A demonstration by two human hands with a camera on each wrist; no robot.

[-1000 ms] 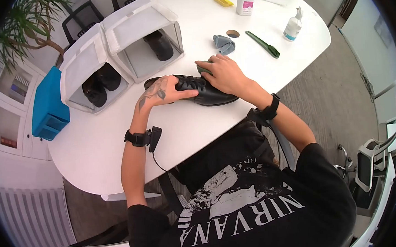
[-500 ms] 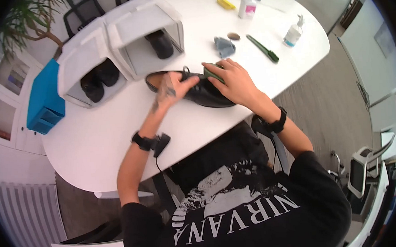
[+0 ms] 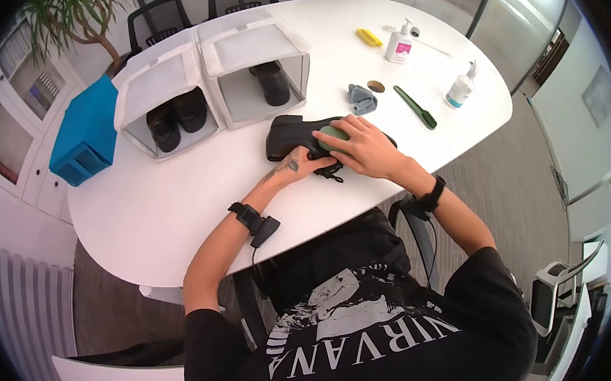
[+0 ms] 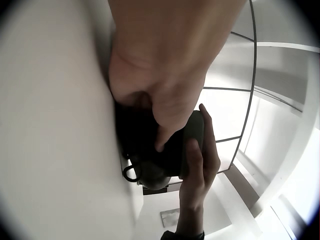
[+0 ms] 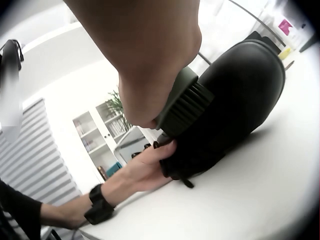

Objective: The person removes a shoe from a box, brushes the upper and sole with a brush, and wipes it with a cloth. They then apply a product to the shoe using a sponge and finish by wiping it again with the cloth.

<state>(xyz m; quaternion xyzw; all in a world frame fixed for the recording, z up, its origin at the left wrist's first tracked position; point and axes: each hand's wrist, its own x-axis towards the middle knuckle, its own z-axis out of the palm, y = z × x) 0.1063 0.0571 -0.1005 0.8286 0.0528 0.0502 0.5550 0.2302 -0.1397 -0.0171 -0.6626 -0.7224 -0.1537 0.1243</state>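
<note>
Black, tipped sideways on table (image 3: pixel 145 223): holding shoe (image 3: pixel 285 137) with left grip (image 3: pixel 298 165) clamped on it, likely for steadiness; pressing brush (image 3: pixel 331 138) to shoe's upturned side (bristles (image 5: pixel 192 104) inward) with right grip (image 3: pixel 366 146) clamped on brush.

right hand (image 3: pixel 366 146) covers part of green brush (image 3: pixel 330 140) and black lace-up shoe (image 3: pixel 296 133) | left hand (image 3: pixel 298 167): fingers hidden, perhaps inside shoe

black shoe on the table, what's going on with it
The person's left hand grips the black shoe, tipped onto its side on the table. The right hand holds a green brush, its bristles against the shoe. Beyond it lie a crumpled cloth and a long-handled brush. More dark shoes sit in the white boxes.
</note>
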